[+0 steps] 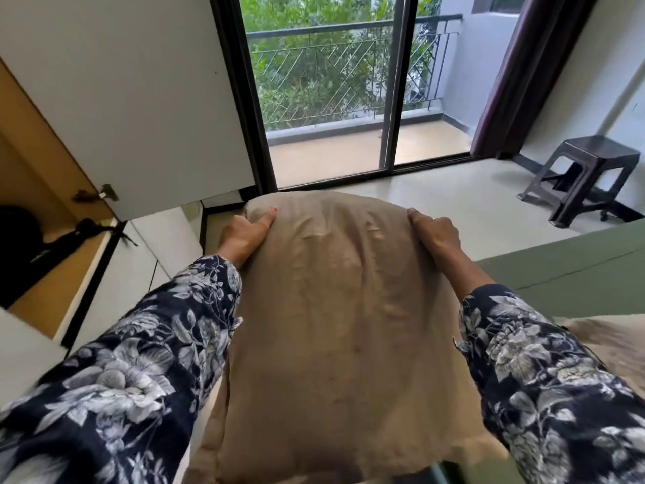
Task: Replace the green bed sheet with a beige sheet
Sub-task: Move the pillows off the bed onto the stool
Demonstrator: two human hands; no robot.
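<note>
Green bed sheet (572, 270) peeks at right, mostly cut off. Left hand (244, 232) & right hand (434, 232) grip a beige pillow (335, 326); fingers hidden behind its far corners.

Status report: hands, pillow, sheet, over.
Both hands, left and right, grip beige pillow by far corners. Green sheet on bed. Nothing blocking.

- Your left hand (244, 232): arm extended forward in a floral sleeve, thumb lying on top, fingers hidden.
- Your right hand (434, 232): arm extended likewise, fingers curled in a grip.
</note>
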